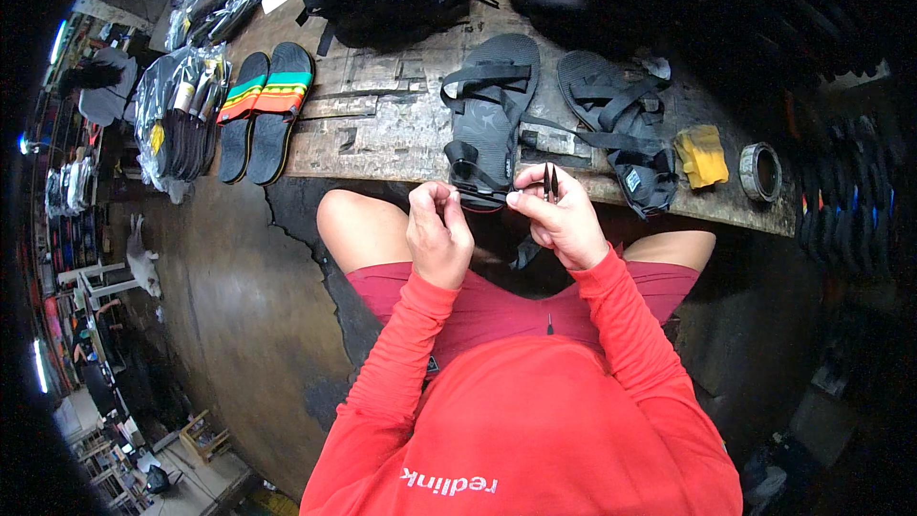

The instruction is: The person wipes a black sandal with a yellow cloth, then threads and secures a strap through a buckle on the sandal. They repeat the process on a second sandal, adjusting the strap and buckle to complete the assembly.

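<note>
Close to the table's front edge, my left hand [439, 235] is closed, its fingertips pinching a thin black strap [483, 197] by the heel of a black strappy sandal [489, 119]. The strap runs across to my right hand [565, 222], whose thumb and fingertip touch its other end. Small dark pointed snips [550, 180] are also held in that right hand, points upward. The sandal's toe points away from me. To its right lies a second black sandal [611, 100] with crossed straps, turned at an angle. Finer detail between my fingertips is too small to tell.
A worn wooden table [382, 148] bears striped slides [270, 115] at left, plus plastic-wrapped footwear [181, 110]. A yellow cloth [702, 157] and a tape roll [760, 172] lie near the right front edge. Dark sandals are piled at the back [373, 5].
</note>
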The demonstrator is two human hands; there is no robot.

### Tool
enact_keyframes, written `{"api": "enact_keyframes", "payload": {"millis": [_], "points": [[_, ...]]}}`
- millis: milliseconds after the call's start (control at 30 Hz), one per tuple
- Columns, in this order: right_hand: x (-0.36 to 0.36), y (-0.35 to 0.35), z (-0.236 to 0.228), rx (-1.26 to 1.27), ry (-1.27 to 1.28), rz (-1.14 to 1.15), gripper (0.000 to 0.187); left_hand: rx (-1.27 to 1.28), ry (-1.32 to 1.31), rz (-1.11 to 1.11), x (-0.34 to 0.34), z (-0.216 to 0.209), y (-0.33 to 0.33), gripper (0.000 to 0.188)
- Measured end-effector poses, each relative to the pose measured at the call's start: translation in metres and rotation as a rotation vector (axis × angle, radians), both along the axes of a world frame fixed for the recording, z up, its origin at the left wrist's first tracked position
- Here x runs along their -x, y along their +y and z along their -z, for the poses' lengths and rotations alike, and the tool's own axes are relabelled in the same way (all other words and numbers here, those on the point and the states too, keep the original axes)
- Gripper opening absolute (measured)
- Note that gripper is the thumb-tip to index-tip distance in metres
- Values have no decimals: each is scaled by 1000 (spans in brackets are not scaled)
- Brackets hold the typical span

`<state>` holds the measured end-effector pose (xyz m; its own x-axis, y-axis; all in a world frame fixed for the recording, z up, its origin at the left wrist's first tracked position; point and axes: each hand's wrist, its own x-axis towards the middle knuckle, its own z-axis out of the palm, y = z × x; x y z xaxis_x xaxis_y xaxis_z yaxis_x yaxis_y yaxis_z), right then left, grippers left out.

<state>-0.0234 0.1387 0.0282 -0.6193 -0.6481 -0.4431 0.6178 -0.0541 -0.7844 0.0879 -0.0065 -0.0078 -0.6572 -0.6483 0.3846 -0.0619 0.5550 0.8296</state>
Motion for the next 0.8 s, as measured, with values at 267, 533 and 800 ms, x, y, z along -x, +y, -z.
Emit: {"api": "enact_keyframes", "payload": {"millis": [267,533,800], "points": [[-22,1,-24,-391,1239,-35,45,407,159,310,-6,-26,-1,35],[-4,14,-19,-77,1015,-116,18,405,223,325,2,-36,4,38],[0,25,-17,-204,1023,10,11,479,-79,133,17,-30,20,36]]}}
